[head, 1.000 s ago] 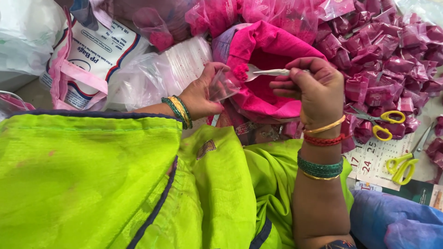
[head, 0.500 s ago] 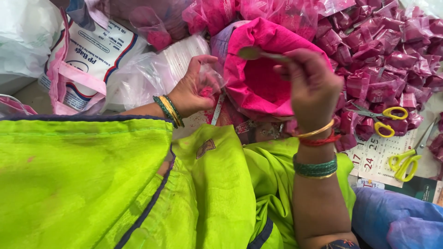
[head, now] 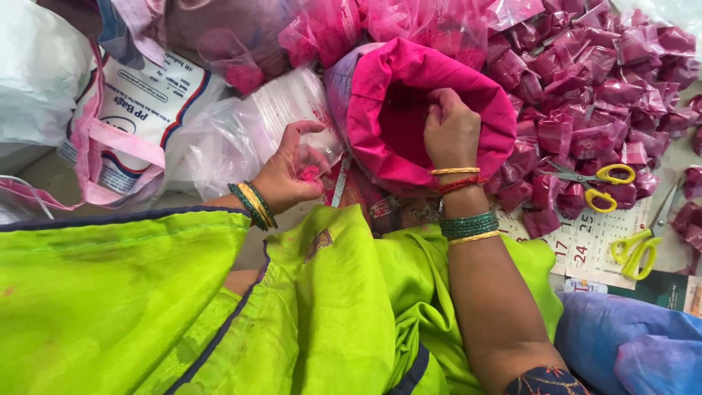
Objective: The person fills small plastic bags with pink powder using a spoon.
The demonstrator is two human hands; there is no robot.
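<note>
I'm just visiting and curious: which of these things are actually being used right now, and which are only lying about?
In use:
- left hand holding a small clear packet with pink powder in it
- right hand reaching into the pink cloth bag

Lying about:
- pile of filled pink packets
- two yellow-handled scissors
- calendar sheet
- printed white bag
- stack of clear empty packets

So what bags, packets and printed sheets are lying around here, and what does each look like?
Printed carrier bag: upper left, white with pink handles and blue lettering.
Pink cloth sack: centre, open-mouthed; the right hand reaches inside.
Small clear pouch: in the left hand, holding some pink powder.
Filled packets: heaped at upper right, small, clear, pink inside.
Calendar sheet: right, white, under yellow-handled scissors.
</note>
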